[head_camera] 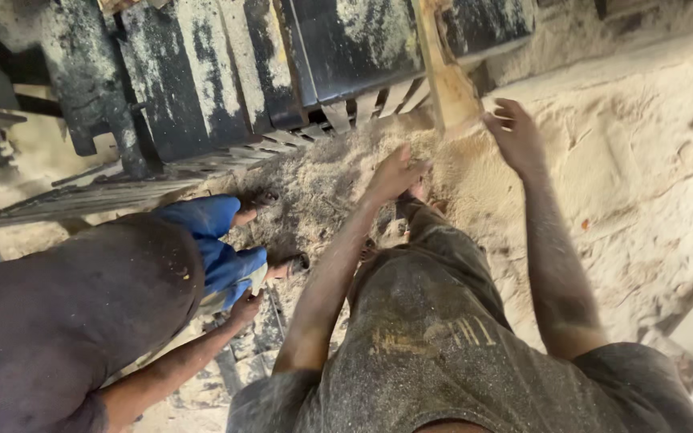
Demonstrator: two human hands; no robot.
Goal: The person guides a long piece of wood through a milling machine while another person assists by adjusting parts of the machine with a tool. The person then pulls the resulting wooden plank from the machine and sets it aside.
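Observation:
My right hand is stretched out with fingers spread, next to a pale wooden plank that slopes down out of a dark, dusty machine. It holds nothing and seems to brush the plank's lower end. My left hand hangs lower over a heap of sawdust, fingers loosely curled and empty. My dusty grey shirt fills the bottom of the view.
Another person in a dark top and blue trousers stands at my left, one hand hanging down. Sawdust covers the ground to the right. Slatted metal bars run along the machine's lower edge.

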